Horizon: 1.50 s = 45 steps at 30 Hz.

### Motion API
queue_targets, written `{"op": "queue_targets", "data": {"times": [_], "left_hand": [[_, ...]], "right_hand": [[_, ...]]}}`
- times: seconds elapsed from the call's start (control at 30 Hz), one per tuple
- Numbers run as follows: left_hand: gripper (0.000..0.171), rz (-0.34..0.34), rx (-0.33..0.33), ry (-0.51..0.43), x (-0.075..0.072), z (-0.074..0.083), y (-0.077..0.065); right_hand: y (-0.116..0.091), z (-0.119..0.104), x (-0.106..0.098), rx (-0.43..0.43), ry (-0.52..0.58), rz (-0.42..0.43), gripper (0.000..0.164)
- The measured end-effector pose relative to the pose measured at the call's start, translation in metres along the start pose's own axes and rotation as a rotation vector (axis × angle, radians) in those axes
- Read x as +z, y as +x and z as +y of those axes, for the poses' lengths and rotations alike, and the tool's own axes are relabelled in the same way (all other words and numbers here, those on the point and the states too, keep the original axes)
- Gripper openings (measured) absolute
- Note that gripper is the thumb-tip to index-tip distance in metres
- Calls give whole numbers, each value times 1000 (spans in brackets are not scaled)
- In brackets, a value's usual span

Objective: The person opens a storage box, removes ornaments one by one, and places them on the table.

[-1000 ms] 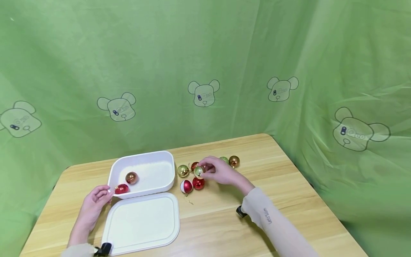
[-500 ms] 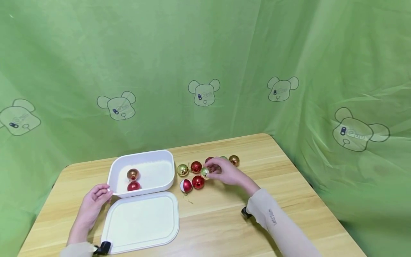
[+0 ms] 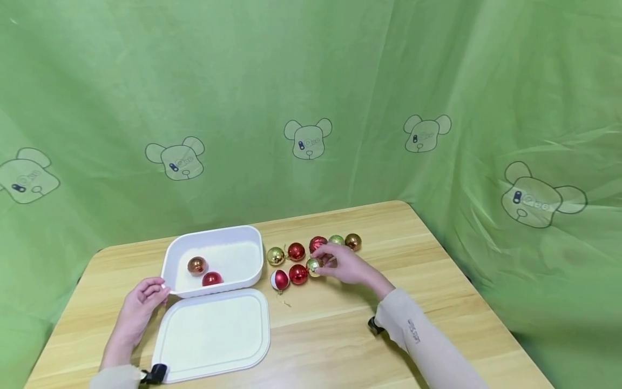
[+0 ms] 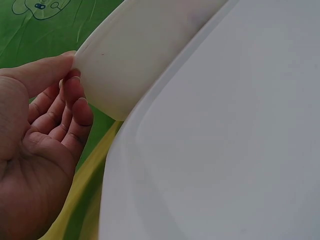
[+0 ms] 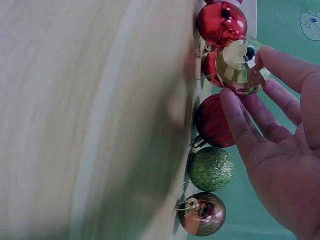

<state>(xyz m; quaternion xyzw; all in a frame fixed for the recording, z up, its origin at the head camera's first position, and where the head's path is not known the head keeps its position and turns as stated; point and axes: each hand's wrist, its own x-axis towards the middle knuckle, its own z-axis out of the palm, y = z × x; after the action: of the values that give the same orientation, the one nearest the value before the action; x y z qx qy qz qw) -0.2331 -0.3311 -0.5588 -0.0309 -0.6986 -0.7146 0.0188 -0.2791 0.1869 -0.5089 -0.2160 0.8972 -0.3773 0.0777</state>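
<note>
My left hand (image 3: 137, 310) pinches the front left corner of a white plastic box (image 3: 261, 254) between thumb and fingers, as the left wrist view shows up close. Inside the box lie a copper bauble (image 3: 196, 265) and a red bauble (image 3: 212, 279). My right hand (image 3: 342, 263) holds a faceted gold Christmas bauble (image 5: 242, 67) with thumb and fingertips. That bauble sits just right of a shiny red bauble (image 3: 298, 274). Behind my right fingers is a dark red bauble (image 3: 318, 243), with a glittery green bauble (image 5: 211, 168) beside it.
A white lid (image 3: 214, 335) lies flat in front of the box. Between box and right hand are another gold bauble (image 3: 276, 256), a red bauble (image 3: 296, 252) and a red-and-white bauble (image 3: 279, 280) with a string. A bronze bauble (image 3: 353, 242) ends the row on the wooden table (image 3: 340, 346).
My right hand has moved right and slightly toward me with the gold bauble, uncovering the baubles behind. In the box the red bauble has rolled right. My left hand has stayed at the corner.
</note>
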Motion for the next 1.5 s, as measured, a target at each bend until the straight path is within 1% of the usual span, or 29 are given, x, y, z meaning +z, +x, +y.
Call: {"op": "queue_targets", "data": {"times": [0.27,0.57,0.87,1.1,1.33,1.5], "left_hand": [[22,5,-15,2,2,3,1],[22,8,-8,-14,2,2,0],[24,16,-10,-9,1,1,1],[24,13,-12,-4,1,1,2],[23,2,-10,9,0,1,1],[23,10,-8,-2,1,0,1]], "right_hand": [[0,6,4,-10,-11,0,40],[0,12,6,0,-34,-27,40],[2,14,7,-15,-19,-23,40],[3,12,7,11,18,-28,43],[3,15,5,-20,33,-25,42],[3,18,4,-11,36,-25,43]]}}
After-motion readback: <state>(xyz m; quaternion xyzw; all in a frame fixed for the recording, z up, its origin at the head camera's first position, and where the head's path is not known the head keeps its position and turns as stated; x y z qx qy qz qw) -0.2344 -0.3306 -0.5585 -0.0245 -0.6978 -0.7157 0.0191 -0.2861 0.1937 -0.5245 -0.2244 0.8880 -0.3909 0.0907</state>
